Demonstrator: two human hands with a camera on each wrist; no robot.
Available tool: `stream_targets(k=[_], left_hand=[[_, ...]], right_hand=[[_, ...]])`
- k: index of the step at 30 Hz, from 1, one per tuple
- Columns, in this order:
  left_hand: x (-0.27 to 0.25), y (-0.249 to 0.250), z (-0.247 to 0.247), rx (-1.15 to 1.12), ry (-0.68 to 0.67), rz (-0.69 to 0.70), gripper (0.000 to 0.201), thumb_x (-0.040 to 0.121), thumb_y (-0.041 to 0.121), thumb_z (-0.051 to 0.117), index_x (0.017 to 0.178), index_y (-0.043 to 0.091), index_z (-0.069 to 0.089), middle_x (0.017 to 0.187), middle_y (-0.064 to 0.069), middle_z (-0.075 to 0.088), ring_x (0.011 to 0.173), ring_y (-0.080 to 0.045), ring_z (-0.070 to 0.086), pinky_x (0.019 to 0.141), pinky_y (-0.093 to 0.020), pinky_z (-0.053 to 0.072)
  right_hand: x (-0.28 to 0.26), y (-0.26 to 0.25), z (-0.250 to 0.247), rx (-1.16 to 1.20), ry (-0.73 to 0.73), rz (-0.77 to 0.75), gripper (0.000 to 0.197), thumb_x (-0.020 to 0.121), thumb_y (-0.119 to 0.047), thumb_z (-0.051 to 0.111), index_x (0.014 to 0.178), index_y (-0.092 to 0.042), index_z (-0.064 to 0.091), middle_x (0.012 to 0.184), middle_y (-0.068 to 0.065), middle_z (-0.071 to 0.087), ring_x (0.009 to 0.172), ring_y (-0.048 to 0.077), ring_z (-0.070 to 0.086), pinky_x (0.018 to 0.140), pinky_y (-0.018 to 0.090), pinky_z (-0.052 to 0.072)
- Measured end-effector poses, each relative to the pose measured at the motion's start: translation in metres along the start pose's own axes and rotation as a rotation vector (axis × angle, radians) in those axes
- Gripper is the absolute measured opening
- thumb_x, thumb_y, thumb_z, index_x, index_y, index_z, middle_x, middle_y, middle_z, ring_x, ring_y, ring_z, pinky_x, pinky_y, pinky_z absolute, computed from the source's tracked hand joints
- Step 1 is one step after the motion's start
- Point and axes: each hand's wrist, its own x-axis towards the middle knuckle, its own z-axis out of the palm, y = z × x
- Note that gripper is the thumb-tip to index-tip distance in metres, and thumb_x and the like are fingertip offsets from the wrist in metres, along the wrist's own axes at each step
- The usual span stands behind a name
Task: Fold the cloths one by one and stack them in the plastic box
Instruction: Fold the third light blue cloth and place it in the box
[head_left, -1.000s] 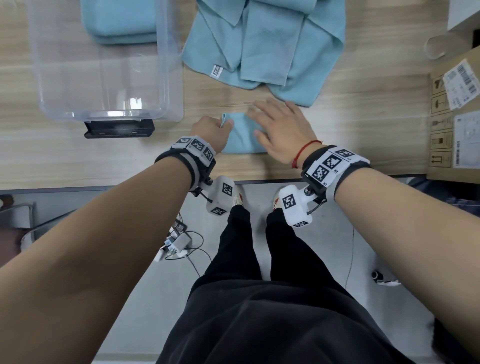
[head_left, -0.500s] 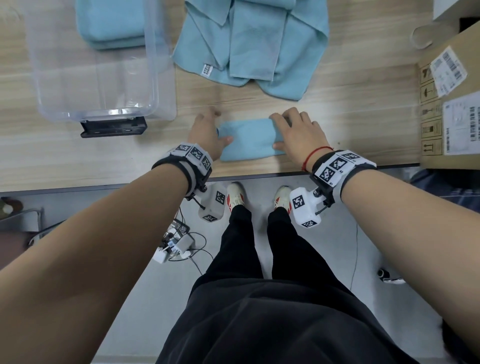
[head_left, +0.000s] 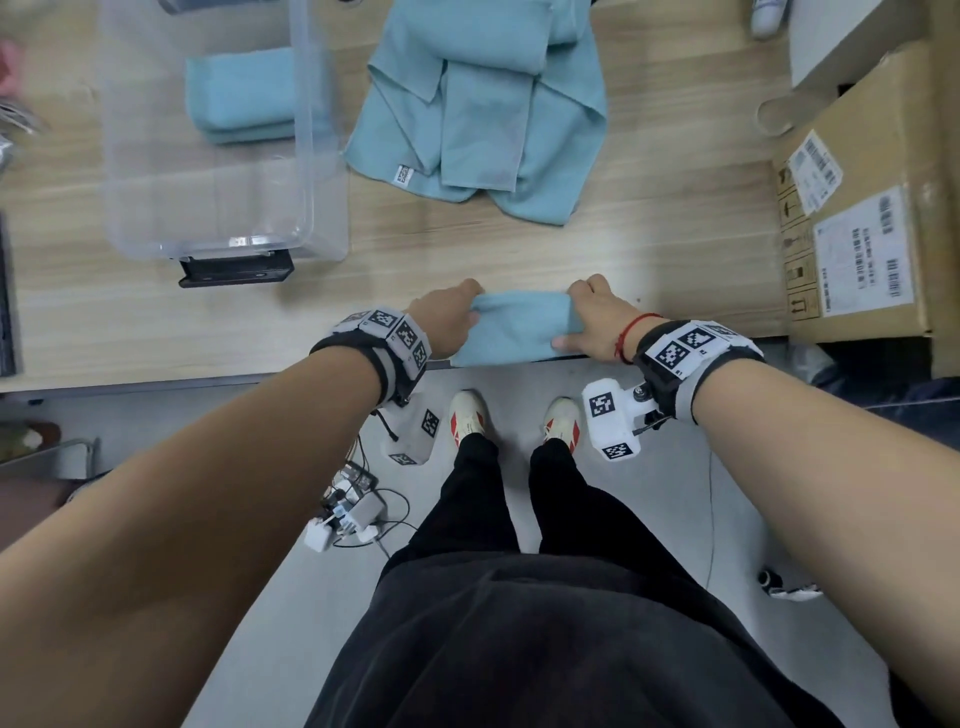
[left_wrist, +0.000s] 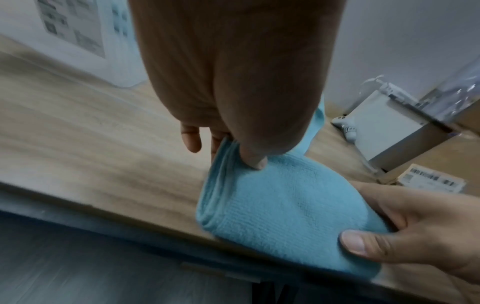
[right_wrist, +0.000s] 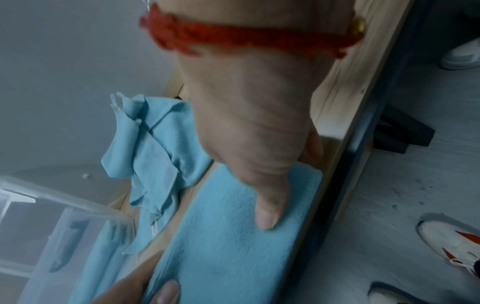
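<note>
A folded light-blue cloth (head_left: 514, 328) (left_wrist: 285, 207) (right_wrist: 233, 242) lies at the table's near edge, slightly over it. My left hand (head_left: 448, 319) (left_wrist: 233, 144) pinches its left end, thumb on top and fingers under. My right hand (head_left: 592, 322) (right_wrist: 259, 164) grips its right end, thumb pressed on top. The clear plastic box (head_left: 317, 156) (right_wrist: 52, 236) stands at the back left with folded blue cloths (head_left: 244, 101) inside. A heap of unfolded blue cloths (head_left: 488, 114) (right_wrist: 153, 148) lies behind the hands.
A cardboard box (head_left: 857, 208) with labels stands on the table at the right. A black latch piece (head_left: 234, 267) lies in front of the plastic box. Below the table edge I see shoes (head_left: 467, 418) and cables (head_left: 353, 514) on the floor.
The folded cloth has been pulled toward the near table edge. Both hands went from resting flat at its ends to gripping those ends.
</note>
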Motion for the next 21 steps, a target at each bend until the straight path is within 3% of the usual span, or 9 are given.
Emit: stream_targets(k=[2,4,7,11,14,17,19,21], left_hand=[[-0.012,0.009,-0.015,-0.021,0.027,0.038,0.030,0.104,0.024,0.035,0.125,0.006,0.046,0.118,-0.018,0.059,0.106,-0.033,0.054,0.087,-0.036,0.040],[-0.025,0.018,-0.034,-0.053,0.094,0.067,0.029,0.104,0.028,0.034,0.110,0.004,0.051,0.108,-0.017,0.060,0.102,-0.031,0.055,0.079,-0.033,0.036],[-0.049,0.028,-0.067,-0.080,0.234,0.095,0.031,0.105,0.030,0.033,0.090,0.009,0.051,0.093,-0.012,0.058,0.096,-0.031,0.056,0.073,-0.030,0.032],[-0.080,0.029,-0.111,-0.084,0.389,0.075,0.038,0.105,0.028,0.035,0.092,0.000,0.059,0.099,-0.018,0.063,0.095,-0.031,0.056,0.077,-0.033,0.037],[-0.102,0.020,-0.142,-0.089,0.452,0.057,0.038,0.103,0.026,0.042,0.078,0.000,0.054,0.079,-0.016,0.058,0.076,-0.027,0.052,0.061,-0.033,0.028],[-0.120,-0.004,-0.169,-0.099,0.542,0.014,0.034,0.099,0.027,0.050,0.080,0.001,0.061,0.074,-0.013,0.059,0.072,-0.025,0.053,0.060,-0.031,0.034],[-0.128,-0.026,-0.185,-0.090,0.583,-0.008,0.027,0.096,0.028,0.054,0.092,0.008,0.071,0.083,-0.012,0.067,0.081,-0.026,0.060,0.069,-0.031,0.043],[-0.135,-0.048,-0.199,-0.096,0.616,-0.015,0.023,0.094,0.027,0.058,0.102,0.014,0.074,0.091,-0.009,0.071,0.088,-0.023,0.062,0.074,-0.029,0.044]], right_hand=[[-0.012,-0.001,-0.017,0.095,0.001,-0.021,0.073,0.084,-0.051,0.068,0.130,-0.005,0.035,0.129,0.010,0.041,0.107,0.027,0.051,0.097,0.039,0.042],[-0.023,-0.009,-0.037,0.222,0.036,-0.057,0.067,0.088,-0.055,0.059,0.126,-0.005,0.038,0.120,0.010,0.053,0.106,0.026,0.054,0.095,0.039,0.044],[-0.032,-0.027,-0.071,0.282,0.149,-0.123,0.055,0.096,-0.054,0.045,0.122,-0.005,0.044,0.114,0.010,0.059,0.104,0.027,0.056,0.091,0.038,0.044],[-0.041,-0.059,-0.115,0.225,0.348,-0.272,0.040,0.098,-0.041,0.050,0.109,-0.003,0.054,0.106,0.015,0.063,0.100,0.031,0.057,0.084,0.038,0.043],[-0.045,-0.090,-0.142,0.208,0.449,-0.372,0.033,0.096,-0.037,0.057,0.108,-0.008,0.062,0.105,0.014,0.067,0.099,0.029,0.060,0.086,0.038,0.045],[-0.043,-0.126,-0.158,0.186,0.452,-0.420,0.027,0.094,-0.033,0.060,0.098,-0.007,0.068,0.082,0.008,0.067,0.082,0.025,0.060,0.073,0.034,0.046],[-0.038,-0.149,-0.161,0.155,0.433,-0.438,0.021,0.094,-0.030,0.061,0.088,-0.011,0.066,0.066,-0.003,0.056,0.071,0.020,0.052,0.066,0.029,0.036],[-0.031,-0.175,-0.163,0.108,0.428,-0.447,0.018,0.094,-0.029,0.060,0.078,-0.021,0.061,0.061,-0.007,0.050,0.067,0.018,0.048,0.066,0.026,0.032]])
